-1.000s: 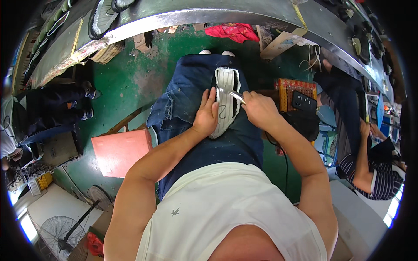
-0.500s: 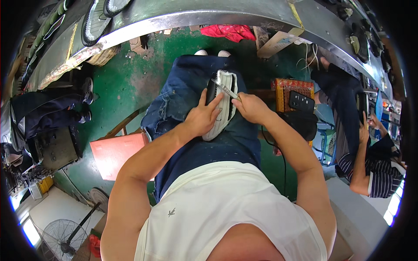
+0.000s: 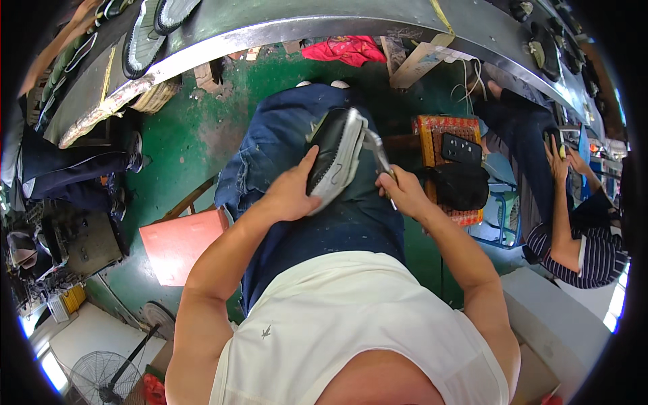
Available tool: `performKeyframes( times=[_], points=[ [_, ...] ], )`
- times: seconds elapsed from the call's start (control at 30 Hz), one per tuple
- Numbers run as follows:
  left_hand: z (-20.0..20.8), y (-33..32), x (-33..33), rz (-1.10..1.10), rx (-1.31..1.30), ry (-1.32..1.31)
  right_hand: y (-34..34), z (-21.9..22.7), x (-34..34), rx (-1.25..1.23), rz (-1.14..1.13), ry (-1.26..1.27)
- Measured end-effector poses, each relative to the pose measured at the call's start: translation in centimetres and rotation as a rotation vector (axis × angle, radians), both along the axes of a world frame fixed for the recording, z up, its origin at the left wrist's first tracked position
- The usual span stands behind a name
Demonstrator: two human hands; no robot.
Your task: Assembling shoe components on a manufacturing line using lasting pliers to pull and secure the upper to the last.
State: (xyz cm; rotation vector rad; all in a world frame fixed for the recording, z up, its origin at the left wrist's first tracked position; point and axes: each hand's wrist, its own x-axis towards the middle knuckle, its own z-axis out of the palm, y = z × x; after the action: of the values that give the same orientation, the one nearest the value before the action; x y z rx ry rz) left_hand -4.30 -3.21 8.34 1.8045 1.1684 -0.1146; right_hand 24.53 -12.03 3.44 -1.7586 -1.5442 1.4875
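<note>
Across my thighs lies a black shoe upper (image 3: pixel 329 144) with a whitish turned-in edge and pale underside (image 3: pixel 346 162), tilted so that both its black side and its underside show. My left hand (image 3: pixel 293 190) grips it at the near left end, the fingers along the black side and the thumb at the pale edge. Just right of the shoe, my right hand (image 3: pixel 403 190) is closed round the handles of slim metal pliers (image 3: pixel 377 150). Their curved head is close to the shoe's far right edge; whether it touches the edge I cannot tell.
A metal-edged workbench (image 3: pixel 270 34) crosses the far side, with shoes (image 3: pixel 145 44) on it. A phone (image 3: pixel 462 148) and a black pouch (image 3: pixel 460 187) lie on an orange seat (image 3: pixel 426 128) at right. A pink stool (image 3: pixel 182 243) stands left. A co-worker (image 3: pixel 574 250) sits at right.
The shoe has rolled so its black side now shows. My left hand has shifted back toward its near end. My right hand and the pliers have swung right, off the underside.
</note>
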Motion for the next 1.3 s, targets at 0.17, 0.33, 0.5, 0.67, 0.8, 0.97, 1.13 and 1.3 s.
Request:
performKeyframes(
  times=[0.17, 0.33, 0.5, 0.67, 0.8, 0.97, 1.13, 1.3],
  points=[
    [6.6, 3.8, -1.6, 0.206, 0.349, -0.536, -3.9, -4.1, 0.6, 0.041, -0.391, 0.457],
    [5.5, 9.8, 4.5, 0.244, 0.267, -0.548, -4.0, -3.9, 0.1, 0.066, -0.314, 0.364],
    [-7.6, 6.2, 4.3, 0.265, -0.387, -0.532, -1.7, 1.4, 1.0, -0.065, -0.095, 0.07],
    [-4.2, -2.3, 0.5, 0.228, 0.339, -0.23, -0.2, 5.3, 0.4, 0.037, 0.266, -0.02],
    [-3.5, -3.2, 1.3, 0.217, 0.44, -0.303, 2.7, 6.1, 0.0, 0.11, 0.488, -0.208],
    [-7.5, -3.1, 0.9, 0.557, 0.237, -0.527, 7.9, 12.1, -1.7, -0.146, 0.781, -0.524],
    [-9.5, -2.2, 2.6, 0.665, -0.705, -0.954, 7.2, 9.1, -2.2, 0.0, 0.729, -0.527],
    [-9.0, -1.4, 2.4, 0.572, -0.696, -0.997, 3.5, 5.1, -2.2, 0.141, 0.397, -0.295]
  ],
)
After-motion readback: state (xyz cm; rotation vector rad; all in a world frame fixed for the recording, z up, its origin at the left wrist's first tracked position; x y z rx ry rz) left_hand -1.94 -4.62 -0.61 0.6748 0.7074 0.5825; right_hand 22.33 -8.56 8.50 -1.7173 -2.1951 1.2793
